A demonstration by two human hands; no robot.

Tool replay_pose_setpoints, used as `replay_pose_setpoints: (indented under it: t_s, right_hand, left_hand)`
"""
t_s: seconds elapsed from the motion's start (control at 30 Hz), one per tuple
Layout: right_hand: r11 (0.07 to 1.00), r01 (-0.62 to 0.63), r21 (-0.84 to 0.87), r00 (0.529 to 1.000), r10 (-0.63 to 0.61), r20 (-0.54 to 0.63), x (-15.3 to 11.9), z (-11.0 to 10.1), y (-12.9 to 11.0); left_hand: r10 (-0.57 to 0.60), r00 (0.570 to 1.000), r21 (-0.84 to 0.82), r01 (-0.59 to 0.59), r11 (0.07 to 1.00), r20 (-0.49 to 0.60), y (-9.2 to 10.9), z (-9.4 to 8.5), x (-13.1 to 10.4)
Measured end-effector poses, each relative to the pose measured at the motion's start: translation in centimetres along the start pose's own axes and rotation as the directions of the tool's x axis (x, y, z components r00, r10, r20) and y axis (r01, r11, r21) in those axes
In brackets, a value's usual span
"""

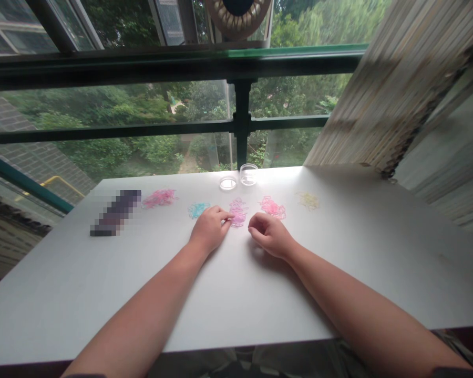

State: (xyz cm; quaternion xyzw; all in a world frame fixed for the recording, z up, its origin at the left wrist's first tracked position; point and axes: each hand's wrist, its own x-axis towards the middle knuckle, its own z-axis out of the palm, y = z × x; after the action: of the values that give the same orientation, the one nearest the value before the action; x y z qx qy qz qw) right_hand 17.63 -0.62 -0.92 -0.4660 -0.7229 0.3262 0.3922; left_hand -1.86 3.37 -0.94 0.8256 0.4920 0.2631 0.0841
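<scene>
The left hand has its thumb and pointing finger close together, right at the edge of a small, loose pile of thin purple bands. I can't tell if it has pinched a band. The right hand is curled up on the other side of that pile, just in front of a pile of thin bright pink bands. I can't tell if anything is tucked inside it.

Thin blue bands lie close past the left hand. More pink bands sit farther left, and pale yellow bands sit off to the right. Behind the purple ones are a clear round cup and a flat clear round dish, near the back of the white table.

The bands look all jumbled, so pulling one could drag its friends along. The right hand is so near the bright pink pile that a bump could mix pink with purple. The left hand could nudge the blue ones that way too. The cup looks light, so a knock could tip it.

I can't read any words or brand names. The long dark thing on the left is covered with blurry squares.
</scene>
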Motion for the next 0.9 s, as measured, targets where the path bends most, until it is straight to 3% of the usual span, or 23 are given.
replay_pose_setpoints:
  t_s: [0.6, 0.9]
  right_hand:
    - [1.0, 0.011, -0.017, 1.0, -0.011, 0.016, 0.0, -0.1, 0.0]
    - [0.999, -0.03, -0.038, 0.999, 0.032, 0.041, 0.0, -0.1, 0.1]
  left_hand:
    - [0.013, 0.998, -0.09, -0.019, 0.996, -0.067, -0.8, -0.7, -0.4]
    - [-0.145, 0.966, -0.06, 0.135, 0.989, -0.215, -3.9, -2.3, -0.3]
